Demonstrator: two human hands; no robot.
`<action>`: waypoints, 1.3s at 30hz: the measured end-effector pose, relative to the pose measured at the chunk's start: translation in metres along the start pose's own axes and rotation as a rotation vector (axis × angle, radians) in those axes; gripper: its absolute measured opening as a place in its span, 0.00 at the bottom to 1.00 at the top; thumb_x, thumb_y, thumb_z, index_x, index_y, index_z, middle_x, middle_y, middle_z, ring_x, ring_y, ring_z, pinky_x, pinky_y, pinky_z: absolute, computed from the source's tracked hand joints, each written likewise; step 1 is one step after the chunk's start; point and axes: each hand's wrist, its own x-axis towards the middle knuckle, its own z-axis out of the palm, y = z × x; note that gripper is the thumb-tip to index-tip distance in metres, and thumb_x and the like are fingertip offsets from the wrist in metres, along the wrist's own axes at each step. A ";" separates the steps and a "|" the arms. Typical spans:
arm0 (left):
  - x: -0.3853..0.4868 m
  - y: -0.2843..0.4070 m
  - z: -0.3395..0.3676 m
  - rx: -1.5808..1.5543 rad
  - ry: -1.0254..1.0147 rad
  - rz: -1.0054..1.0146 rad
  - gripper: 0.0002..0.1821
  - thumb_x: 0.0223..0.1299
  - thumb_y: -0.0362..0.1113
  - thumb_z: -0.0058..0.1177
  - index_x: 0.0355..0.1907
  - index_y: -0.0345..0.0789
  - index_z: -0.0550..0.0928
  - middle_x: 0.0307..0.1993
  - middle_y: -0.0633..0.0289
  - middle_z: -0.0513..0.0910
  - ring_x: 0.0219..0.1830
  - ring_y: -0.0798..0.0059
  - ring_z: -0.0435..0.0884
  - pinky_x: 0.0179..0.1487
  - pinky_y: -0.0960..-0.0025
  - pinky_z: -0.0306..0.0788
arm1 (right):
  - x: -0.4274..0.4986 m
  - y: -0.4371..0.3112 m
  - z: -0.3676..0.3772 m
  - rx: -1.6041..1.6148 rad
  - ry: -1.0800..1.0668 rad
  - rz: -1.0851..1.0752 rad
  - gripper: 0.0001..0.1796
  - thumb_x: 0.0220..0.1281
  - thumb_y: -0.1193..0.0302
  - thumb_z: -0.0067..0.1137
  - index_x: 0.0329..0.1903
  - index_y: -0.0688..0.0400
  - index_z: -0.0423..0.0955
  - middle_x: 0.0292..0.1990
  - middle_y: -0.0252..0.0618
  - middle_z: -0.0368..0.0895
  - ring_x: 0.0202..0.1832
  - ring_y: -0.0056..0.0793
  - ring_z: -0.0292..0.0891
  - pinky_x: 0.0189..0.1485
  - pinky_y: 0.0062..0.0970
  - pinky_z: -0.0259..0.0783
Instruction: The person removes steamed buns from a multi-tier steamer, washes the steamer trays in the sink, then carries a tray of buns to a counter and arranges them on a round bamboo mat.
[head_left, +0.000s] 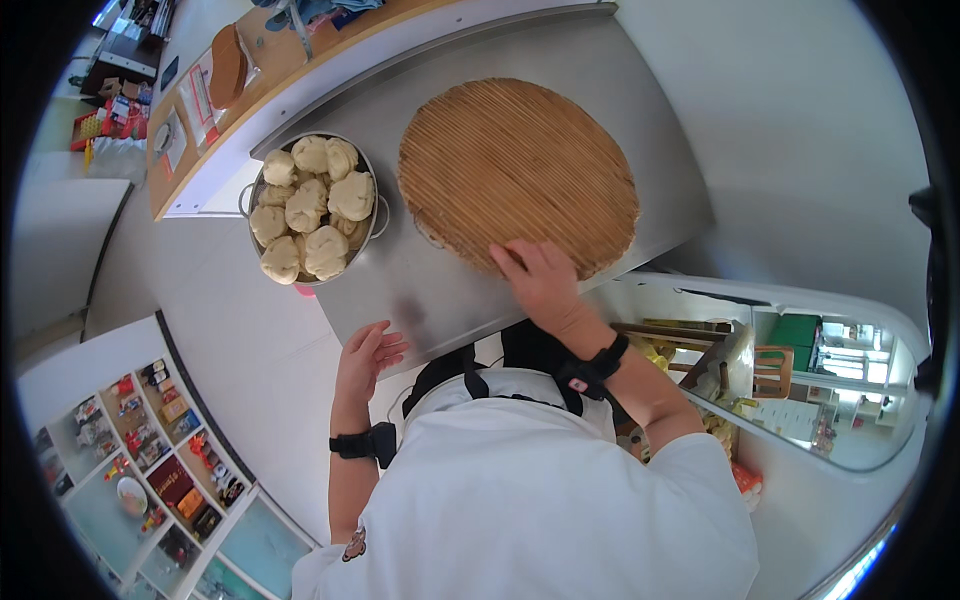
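Note:
A round, ribbed mat or lid of woven stalks (517, 172) lies on the stainless steel table (457, 292). My right hand (536, 281) rests at its near edge, fingertips touching the ribbed surface; whether they grip the rim cannot be told. Holding nothing, my left hand (371, 352) hovers by the table's near left corner with its fingers apart. To the left of the mat stands a round metal pot or steamer (367, 247) with two loop handles, filled with several pale, folded dough buns (306, 205). Each wrist wears a black band with a small device.
Beyond the table's far left side runs a wooden counter (277, 82) with papers and a brown, curved object (228, 66). A white wall bounds the right side. A white-framed mirror (832, 390) stands at the lower right, and a display shelf (165, 465) at the lower left.

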 end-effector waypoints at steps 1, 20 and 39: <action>-0.002 -0.003 0.001 -0.013 0.015 0.010 0.20 0.73 0.41 0.48 0.59 0.29 0.74 0.45 0.52 0.84 0.45 0.60 0.86 0.46 0.66 0.80 | -0.004 0.003 0.014 0.033 0.013 0.002 0.21 0.50 0.73 0.60 0.51 0.54 0.79 0.42 0.34 0.75 0.37 0.33 0.72 0.38 0.30 0.69; -0.013 -0.004 -0.024 -0.020 0.366 0.304 0.18 0.68 0.38 0.55 0.55 0.29 0.76 0.41 0.58 0.84 0.40 0.67 0.86 0.42 0.72 0.78 | 0.067 0.000 0.088 0.403 -0.298 0.174 0.22 0.51 0.66 0.67 0.50 0.54 0.76 0.45 0.44 0.75 0.49 0.45 0.73 0.49 0.39 0.72; 0.076 0.100 -0.022 1.209 0.637 0.692 0.50 0.40 0.48 0.76 0.67 0.34 0.66 0.55 0.52 0.74 0.57 0.54 0.72 0.60 0.59 0.70 | 0.197 -0.096 0.153 0.072 -0.335 0.042 0.46 0.36 0.59 0.78 0.61 0.58 0.66 0.48 0.47 0.76 0.53 0.47 0.71 0.55 0.42 0.70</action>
